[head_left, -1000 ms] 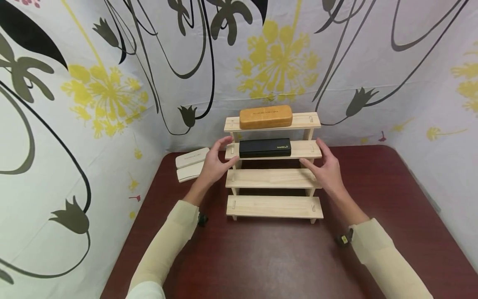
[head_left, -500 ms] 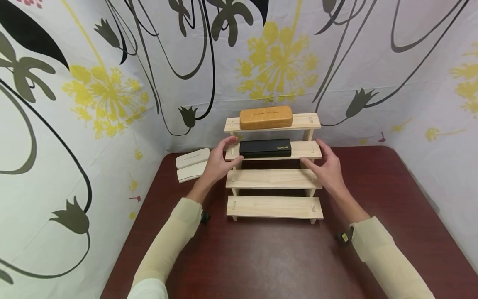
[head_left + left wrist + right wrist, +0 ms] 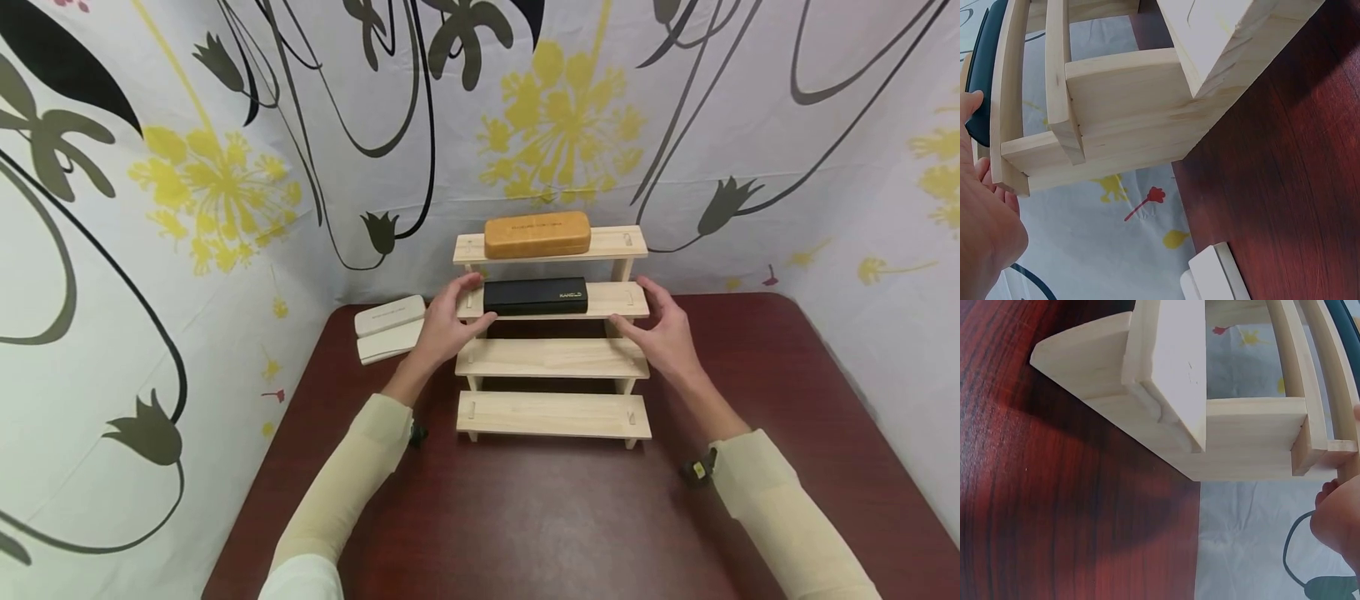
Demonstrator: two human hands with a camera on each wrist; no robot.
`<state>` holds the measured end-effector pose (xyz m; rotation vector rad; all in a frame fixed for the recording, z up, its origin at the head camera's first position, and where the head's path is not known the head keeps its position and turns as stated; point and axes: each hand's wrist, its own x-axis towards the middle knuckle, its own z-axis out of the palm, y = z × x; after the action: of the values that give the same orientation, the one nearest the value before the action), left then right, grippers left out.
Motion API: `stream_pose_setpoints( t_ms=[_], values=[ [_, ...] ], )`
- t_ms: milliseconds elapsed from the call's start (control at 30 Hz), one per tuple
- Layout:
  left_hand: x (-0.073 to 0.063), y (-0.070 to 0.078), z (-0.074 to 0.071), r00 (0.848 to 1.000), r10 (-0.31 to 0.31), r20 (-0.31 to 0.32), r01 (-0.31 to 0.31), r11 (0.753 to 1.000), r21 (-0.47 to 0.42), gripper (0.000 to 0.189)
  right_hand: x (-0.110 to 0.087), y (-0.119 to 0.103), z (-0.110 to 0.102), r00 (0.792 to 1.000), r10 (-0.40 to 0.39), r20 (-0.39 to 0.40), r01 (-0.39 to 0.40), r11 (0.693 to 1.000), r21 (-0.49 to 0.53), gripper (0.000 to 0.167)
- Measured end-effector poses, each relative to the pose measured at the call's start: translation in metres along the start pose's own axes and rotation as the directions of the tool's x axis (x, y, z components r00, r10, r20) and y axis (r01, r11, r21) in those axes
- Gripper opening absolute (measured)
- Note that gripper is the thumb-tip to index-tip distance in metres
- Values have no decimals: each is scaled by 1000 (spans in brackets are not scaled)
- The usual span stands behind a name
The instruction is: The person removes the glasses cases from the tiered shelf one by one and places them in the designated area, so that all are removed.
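A stepped wooden display rack (image 3: 552,358) stands on the table. On its second tier from the top lies a black glasses case (image 3: 536,296), and a tan-orange glasses case (image 3: 537,234) sits on the top tier. My left hand (image 3: 444,327) grips the left end of the second tier, its thumb at the front edge by the black case. In the left wrist view, the thumb overlaps the end of the dark case (image 3: 984,75). My right hand (image 3: 667,333) holds that same tier's right end, thumb in front and fingers behind. The two lower tiers bear nothing.
Left of the rack, partly behind my left hand, lie an off-white case (image 3: 389,315) and a flat cream pouch-like piece (image 3: 390,341). The dark red table (image 3: 555,517) meets a flower-printed cloth (image 3: 450,183) behind the rack and at both sides.
My left hand has moved right, so its thumb now reaches the black case's lower left corner. The right hand stays nearly in place, and the rack and cases look the same.
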<state>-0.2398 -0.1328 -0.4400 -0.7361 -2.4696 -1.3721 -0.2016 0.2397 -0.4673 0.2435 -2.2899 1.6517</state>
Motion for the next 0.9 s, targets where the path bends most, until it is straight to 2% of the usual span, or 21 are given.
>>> stream_pose_setpoints(
  t_ms=[667,900],
  values=[
    [-2,3,2,1000,-7,-15,8,994,108,65,5,2,-5,1000,3,19,-4,998,67,79],
    [-4,5,4,999,17,-30,-13,992,129,65,4,2,-6,1000,5,28,-6,998,61,80]
  ],
)
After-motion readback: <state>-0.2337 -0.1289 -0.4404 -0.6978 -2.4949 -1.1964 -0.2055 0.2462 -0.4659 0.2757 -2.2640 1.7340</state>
